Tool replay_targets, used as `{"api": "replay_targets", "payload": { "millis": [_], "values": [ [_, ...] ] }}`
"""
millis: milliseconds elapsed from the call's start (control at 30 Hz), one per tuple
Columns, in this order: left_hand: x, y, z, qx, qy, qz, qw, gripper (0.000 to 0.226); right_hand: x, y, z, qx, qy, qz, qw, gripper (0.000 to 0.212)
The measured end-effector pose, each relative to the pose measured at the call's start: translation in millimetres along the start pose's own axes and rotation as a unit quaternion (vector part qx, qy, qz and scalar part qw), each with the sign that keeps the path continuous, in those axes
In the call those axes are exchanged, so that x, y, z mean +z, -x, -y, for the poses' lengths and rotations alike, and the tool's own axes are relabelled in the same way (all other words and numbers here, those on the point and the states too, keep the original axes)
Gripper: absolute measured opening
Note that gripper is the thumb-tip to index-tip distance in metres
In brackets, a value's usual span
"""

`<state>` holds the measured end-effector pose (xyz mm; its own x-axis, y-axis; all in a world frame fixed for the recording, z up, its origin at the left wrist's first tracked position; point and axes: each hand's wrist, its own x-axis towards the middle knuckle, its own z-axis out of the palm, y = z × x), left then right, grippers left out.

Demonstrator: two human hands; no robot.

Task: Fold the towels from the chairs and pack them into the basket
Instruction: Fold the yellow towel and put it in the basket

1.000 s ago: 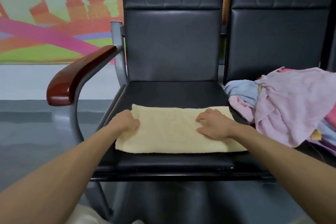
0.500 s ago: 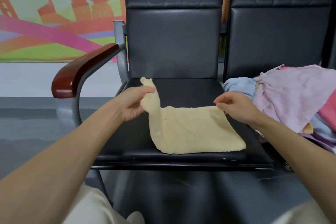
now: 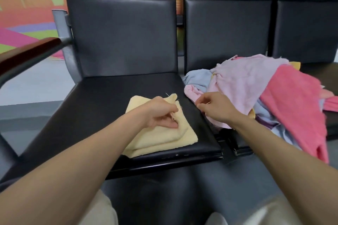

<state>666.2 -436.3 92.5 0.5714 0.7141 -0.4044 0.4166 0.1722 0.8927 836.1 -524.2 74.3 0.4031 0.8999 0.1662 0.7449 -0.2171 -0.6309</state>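
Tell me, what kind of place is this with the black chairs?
Probably a waiting room or lobby: black padded chairs standing in a row, a wood-topped armrest at the end, and a bright skyline mural behind them.

The left hand [image 3: 159, 113] hides part of the yellow towel [image 3: 164, 139]; the armrest [image 3: 29, 52] is blurred.

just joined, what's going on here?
A person is folding a yellow towel on the seat of the left-hand black chair. The towel already lies in several layers. The left hand grips a fold near its far right corner. The right hand hovers over the seat's right edge with curled fingers; whether it pinches anything is unclear. A pile of unfolded towels, pink, lilac and light blue, waits on the next chair. No basket is in view.
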Motion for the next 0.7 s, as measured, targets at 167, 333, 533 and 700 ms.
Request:
{"api": "replay_targets", "payload": {
  "millis": [167, 333, 533, 700],
  "values": [
    [0, -5, 5, 0.046, -0.061, -0.01, 0.997, 0.018, 0, 11, 7, -0.073, 0.049, 0.009, 0.996, 0.014],
    [-45, -10, 32, 0.25, -0.442, -0.098, 0.856, 0.029, 18, 27, 40, -0.181, 0.033, 0.121, 0.975, 0.013],
    [-85, 12, 48, 0.199, -0.532, -0.027, 0.822, 0.02, 29, 22, 43, -0.167, 0.175, 0.194, 0.951, 0.04],
    [-91, 42, 51, 0.208, -0.568, -0.002, 0.796, 0.022, 40, 6, 43, -0.169, 0.221, 0.193, 0.941, 0.044]
  ]
}}
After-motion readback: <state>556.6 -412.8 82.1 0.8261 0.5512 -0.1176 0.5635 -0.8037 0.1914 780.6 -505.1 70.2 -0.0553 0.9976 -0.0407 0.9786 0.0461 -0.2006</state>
